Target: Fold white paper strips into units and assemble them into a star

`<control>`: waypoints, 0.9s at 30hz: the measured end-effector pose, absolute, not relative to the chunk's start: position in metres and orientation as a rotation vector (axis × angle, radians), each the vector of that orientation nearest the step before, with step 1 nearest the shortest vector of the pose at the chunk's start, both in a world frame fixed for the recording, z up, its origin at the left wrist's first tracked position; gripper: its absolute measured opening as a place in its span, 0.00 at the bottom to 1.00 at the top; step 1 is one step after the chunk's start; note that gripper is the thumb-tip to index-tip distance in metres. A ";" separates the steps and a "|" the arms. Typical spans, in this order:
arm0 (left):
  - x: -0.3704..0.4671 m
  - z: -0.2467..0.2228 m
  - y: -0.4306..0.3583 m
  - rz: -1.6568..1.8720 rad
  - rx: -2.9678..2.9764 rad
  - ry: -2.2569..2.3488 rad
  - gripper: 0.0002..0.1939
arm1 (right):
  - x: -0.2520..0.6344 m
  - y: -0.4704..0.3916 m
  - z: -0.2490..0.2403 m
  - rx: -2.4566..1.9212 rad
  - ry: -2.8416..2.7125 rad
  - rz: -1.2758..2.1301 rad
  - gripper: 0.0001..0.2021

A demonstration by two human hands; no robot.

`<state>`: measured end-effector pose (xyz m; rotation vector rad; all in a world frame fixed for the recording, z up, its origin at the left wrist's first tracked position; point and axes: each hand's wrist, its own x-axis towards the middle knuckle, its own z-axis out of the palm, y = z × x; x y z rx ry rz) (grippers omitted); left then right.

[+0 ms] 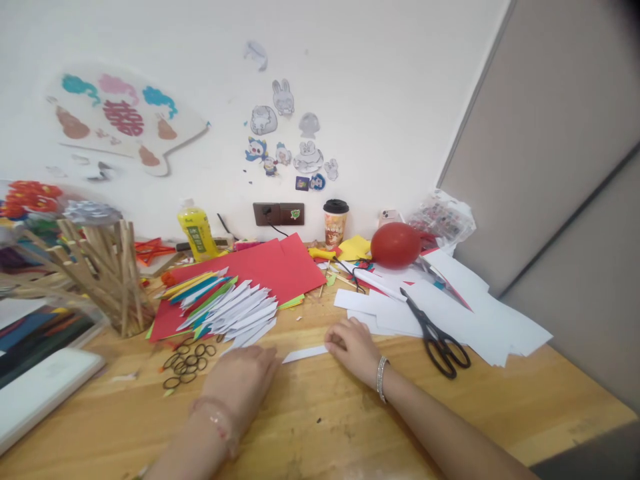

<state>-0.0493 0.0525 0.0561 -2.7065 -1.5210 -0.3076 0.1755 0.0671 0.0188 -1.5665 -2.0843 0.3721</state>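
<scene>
Head view: where was the strip (304,354)?
On the bench (345,420), one end pinched in the right hand (354,348), grip closed.
Left hand (241,379)?
Near the other end, palm down, blurred; couldn't tell how open its grip was.

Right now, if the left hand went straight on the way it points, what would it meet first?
Likely the white paper strip, just ahead of the left hand; blur leaves its exact heading and height unclear.
</scene>
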 end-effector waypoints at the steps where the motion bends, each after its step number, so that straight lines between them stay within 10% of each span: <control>1: -0.047 0.054 0.055 -0.354 -2.666 -1.526 0.15 | 0.175 0.067 0.018 -1.554 -2.091 0.368 0.02; 10: -0.025 0.034 0.061 -0.403 -2.838 -1.624 0.05 | 0.167 0.060 0.023 -1.390 -2.202 0.377 0.04; 20: -0.087 0.050 0.104 -0.865 -2.295 -1.482 0.17 | 0.190 0.075 0.035 -1.604 -1.970 0.011 0.02; 27: -0.092 0.040 0.110 -0.539 -2.109 -1.516 0.13 | 0.218 0.089 0.034 -1.984 -2.063 -0.244 0.06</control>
